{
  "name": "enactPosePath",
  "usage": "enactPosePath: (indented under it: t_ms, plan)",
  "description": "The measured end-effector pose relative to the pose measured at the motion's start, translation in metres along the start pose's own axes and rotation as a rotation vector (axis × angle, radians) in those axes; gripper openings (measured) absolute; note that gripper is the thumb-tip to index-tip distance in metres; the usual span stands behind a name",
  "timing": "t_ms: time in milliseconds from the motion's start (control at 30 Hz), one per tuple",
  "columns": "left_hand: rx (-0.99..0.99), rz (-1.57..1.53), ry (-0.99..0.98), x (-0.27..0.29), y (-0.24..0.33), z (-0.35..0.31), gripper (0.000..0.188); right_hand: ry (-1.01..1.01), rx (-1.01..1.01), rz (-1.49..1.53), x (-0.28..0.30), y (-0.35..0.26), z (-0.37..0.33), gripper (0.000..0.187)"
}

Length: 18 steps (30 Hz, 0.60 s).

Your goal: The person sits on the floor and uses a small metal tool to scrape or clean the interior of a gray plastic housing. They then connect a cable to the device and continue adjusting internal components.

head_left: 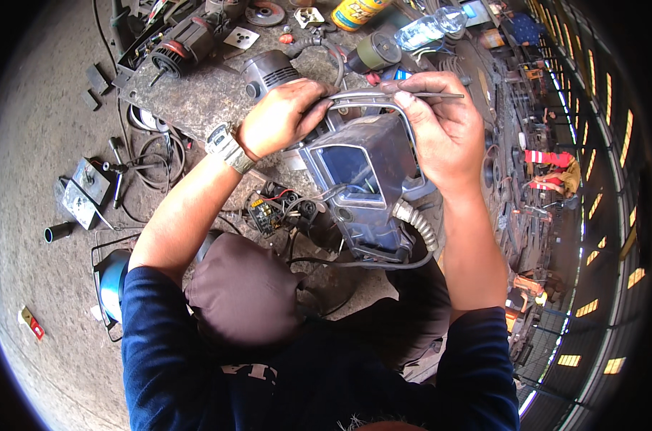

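Standing at the bench side, I observe a concrete floor (pixel 46 230) at the left and a scuffed, grey-topped work surface (pixel 204 93) bearing mixed parts. A dark grey moulded casing (pixel 392 161) sits tilted before the person's chest, between the forearms; its front shows a bluish inner area, and a frame-like rim runs along its top.

The right hand (pixel 446 133) is at the casing's upper right: thumb and fingers are closed in a pinch on a thin dark strip, whose free end projects past them. The left hand (pixel 284 118) is at the upper left corner, its fingers bent close together where the strip begins; whether they grip strip, rim or both, I cannot tell.

A red-and-black electric motor (pixel 181 52) lies at the far left of the surface, and a clear plastic bottle (pixel 430 29) at the far right. Nearer stand an olive cylinder (pixel 374 54) and, behind the left hand, a grey vented housing (pixel 270 70). A ribbed grey cable sleeve (pixel 414 221) bends from the casing's lower right side. The dark strip (pixel 365 94) lies along the top rim. A wristwatch (pixel 229 147) encircles the left wrist.
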<state>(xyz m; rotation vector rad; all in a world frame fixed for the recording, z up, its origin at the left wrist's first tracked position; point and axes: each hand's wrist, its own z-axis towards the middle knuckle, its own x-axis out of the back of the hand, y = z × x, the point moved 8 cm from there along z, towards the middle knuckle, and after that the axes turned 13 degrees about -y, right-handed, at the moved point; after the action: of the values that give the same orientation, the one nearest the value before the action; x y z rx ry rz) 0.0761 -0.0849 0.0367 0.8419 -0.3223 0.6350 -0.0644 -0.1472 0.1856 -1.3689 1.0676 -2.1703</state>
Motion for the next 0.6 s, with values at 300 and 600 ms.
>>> enactPosePath:
  t_ms: [300,600]
  plan:
    - [0.023,-0.085,-0.007,0.003,-0.003,-0.003,0.018,0.059,0.07,-0.08,-0.003,-0.01,-0.003,0.014]
    - [0.078,-0.072,-0.095,0.001,-0.009,-0.005,0.027,0.087,0.104,-0.044,0.0,-0.007,-0.004,0.015]
